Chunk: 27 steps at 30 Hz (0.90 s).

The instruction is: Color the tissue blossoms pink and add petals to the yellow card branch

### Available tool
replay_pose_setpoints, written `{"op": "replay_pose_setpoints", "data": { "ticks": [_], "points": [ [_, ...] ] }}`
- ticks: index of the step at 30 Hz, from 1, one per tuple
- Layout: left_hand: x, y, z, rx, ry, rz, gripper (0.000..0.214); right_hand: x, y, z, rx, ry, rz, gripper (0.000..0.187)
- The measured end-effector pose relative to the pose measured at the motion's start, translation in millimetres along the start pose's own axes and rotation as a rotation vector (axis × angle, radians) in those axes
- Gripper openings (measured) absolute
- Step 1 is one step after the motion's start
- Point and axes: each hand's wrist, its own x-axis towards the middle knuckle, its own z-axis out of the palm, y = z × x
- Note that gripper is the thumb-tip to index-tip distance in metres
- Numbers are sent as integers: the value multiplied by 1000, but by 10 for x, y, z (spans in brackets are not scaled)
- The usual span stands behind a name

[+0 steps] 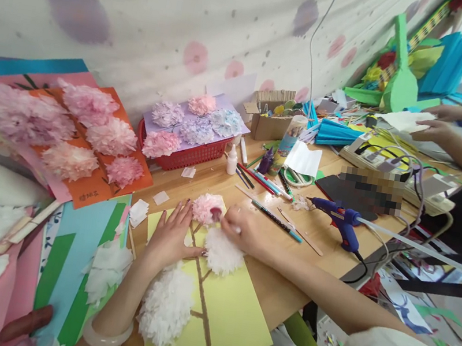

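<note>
A yellow sheet of paper (230, 313) lies on the wooden table, with a brown branch (205, 315) running along it. My left hand (171, 234) is spread flat on its upper part, fingers apart. Closed in a pinch, my right hand (244, 228) grips a small brush (215, 214) with a round, dark mauve tip. That tip is at the edge of a pink tissue flower (204, 207); the brush's handle is mostly hidden by my fingers. Below my right hand sits a white tissue flower (225, 252), and a larger white flower (168, 309) sits nearer me.
A red basket (192, 154) bears a lilac sheet with flowers. Orange paper (113, 183) with flowers lies left. A white bottle (232, 160), pens and a blue glue gun (340, 216) are to the right, near a power strip (359, 155). Another person's hands (445, 122) hold white paper.
</note>
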Motion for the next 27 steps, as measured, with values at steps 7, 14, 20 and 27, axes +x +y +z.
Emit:
{"op": "replay_pose_setpoints", "data": {
  "ticks": [7, 14, 20, 27],
  "points": [
    [1, 9, 7, -5, 6, -8, 100, 20, -1, 5, 85, -90, 40, 37],
    [-1, -5, 18, -11, 12, 1, 101, 4, 15, 48, 163, -44, 211, 38],
    [-5, -21, 25, 31, 14, 6, 100, -9, 74, -43, 194, -3, 336, 39],
    [5, -142, 68, 8, 79, 126, 98, 13, 154, -148, 231, -54, 397, 43]
  ]
}}
